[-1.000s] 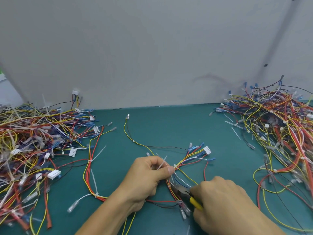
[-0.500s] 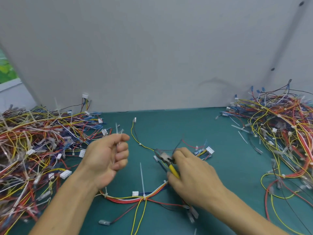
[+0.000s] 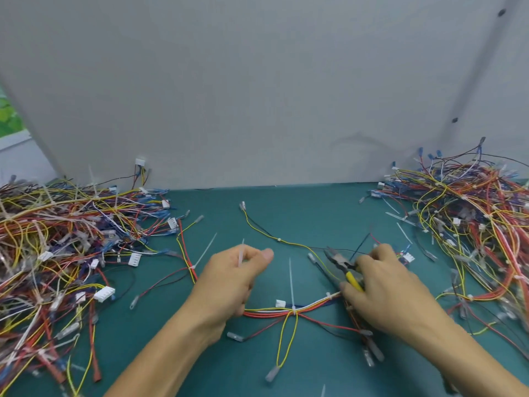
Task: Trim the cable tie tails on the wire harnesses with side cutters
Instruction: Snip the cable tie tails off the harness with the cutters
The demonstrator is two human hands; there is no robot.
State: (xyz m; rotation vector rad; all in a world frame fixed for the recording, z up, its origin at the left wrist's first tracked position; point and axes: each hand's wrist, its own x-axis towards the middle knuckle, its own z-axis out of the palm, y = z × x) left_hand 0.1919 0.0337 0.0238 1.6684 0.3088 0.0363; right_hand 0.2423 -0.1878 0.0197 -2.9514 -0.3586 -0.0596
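Between left hand (image 3: 232,282), pinching loose white plastic strip (image 3: 241,255), and right hand (image 3: 383,290), gripping yellow-handled side cutters (image 3: 342,265), left one tie tail (image 3: 291,282) uncut.

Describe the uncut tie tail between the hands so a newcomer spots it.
On the green mat, one harness runs between the left hand and the right hand holding side cutters. Its long white tie tail stands up midway, beside a white connector. Unlike the piece the left hand pinches, it is anchored where a yellow loop hangs down.
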